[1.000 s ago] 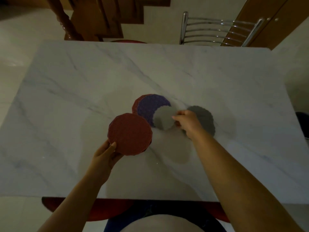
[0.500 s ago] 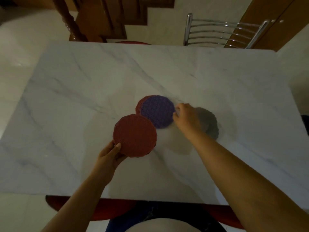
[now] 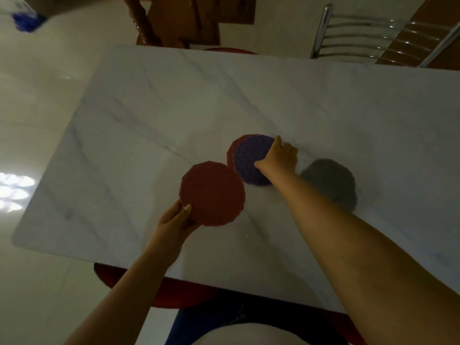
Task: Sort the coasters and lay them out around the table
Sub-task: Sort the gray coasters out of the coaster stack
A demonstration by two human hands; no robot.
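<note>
Coasters are sitting in a small cluster in front of me on the marble table (image 3: 174,100). I am pinching a red coaster (image 3: 212,194) by its near edge in my left hand (image 3: 171,224), thumb on top, holding it just above the surface. My right hand (image 3: 280,158) is curling over the far right edge of a purple coaster (image 3: 250,160); I cannot tell whether its fingers are gripping yet. Under the purple one, another red coaster (image 3: 232,150) is peeking out, so lifting could drag both along and mix the colours. A grey coaster (image 3: 329,181) is lying flat just right of my right forearm, which could brush it aside.
</note>
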